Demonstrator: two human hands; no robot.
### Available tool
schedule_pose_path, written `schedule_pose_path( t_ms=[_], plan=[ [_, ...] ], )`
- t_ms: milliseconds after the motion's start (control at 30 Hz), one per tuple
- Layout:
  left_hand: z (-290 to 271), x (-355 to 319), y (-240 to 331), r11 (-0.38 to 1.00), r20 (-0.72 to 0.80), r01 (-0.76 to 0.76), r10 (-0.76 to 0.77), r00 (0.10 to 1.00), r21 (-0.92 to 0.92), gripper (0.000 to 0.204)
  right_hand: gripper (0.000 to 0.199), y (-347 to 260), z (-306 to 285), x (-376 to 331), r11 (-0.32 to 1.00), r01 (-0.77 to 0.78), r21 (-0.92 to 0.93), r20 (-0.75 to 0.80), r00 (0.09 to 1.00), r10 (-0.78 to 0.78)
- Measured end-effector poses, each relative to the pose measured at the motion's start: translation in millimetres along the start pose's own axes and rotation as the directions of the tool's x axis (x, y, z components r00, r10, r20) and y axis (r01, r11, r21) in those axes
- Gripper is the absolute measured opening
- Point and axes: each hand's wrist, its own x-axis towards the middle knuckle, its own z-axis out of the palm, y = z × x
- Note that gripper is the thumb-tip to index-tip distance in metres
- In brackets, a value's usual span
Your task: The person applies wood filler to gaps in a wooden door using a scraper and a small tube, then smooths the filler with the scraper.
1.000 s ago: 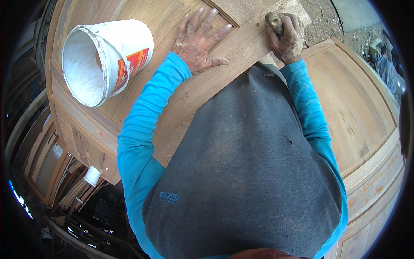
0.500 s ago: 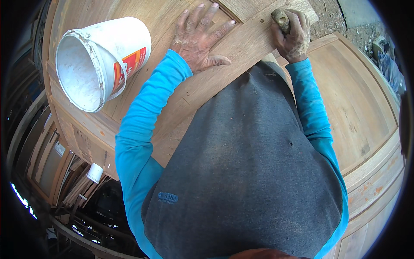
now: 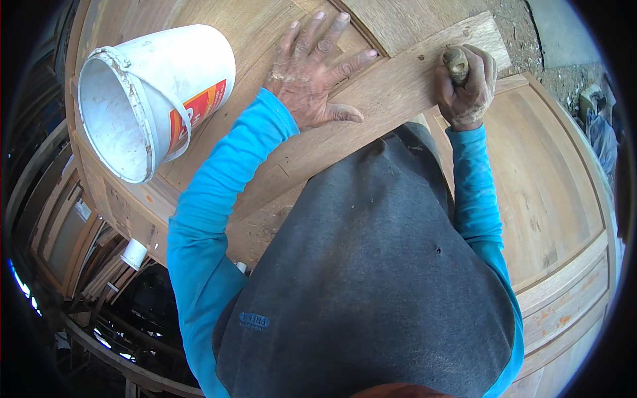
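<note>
My left hand [image 3: 317,76] lies flat with its fingers spread, on a wooden panel and the long plank [image 3: 391,86] that crosses it; its thumb rests on the plank. Near the plank's right end, my right hand [image 3: 468,89] is closed around a worn, stubby tool handle [image 3: 456,64]. The handle's butt points up between thumb and fingers. The rest of the tool is hidden by the hand, so its kind cannot be told. Both hands look dusty.
A white plastic bucket [image 3: 199,60] with a red and orange label is on the panel at the left, mouth turned left. A framed wooden panel [image 3: 537,192] spans the right side. A small white cup [image 3: 133,254] and stacked timber [image 3: 103,265] show at the lower left.
The whole view has shifted slightly, so the plank and both hands appear lower and farther right. My left hand stays spread flat, and my right hand keeps its grip on the handle.
</note>
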Motion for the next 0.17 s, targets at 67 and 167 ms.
schedule_pose_path(
  t_ms=[67,167],
  plan=[
    [-0.2,0.6,-0.7,0.999,0.01,0.01,-0.009,1.0,-0.032,0.097,0.04,-2.4,0.8,-0.8,1.0,-0.01,0.008,-0.007,1.0,0.01],
    [-0.3,0.8,-3.0,0.996,0.038,0.026,-0.023,0.999,-0.083,0.097,0.039,-0.9,6.7,-4.1,0.999,-0.035,0.035,-0.006,0.999,0.035]
  ],
)
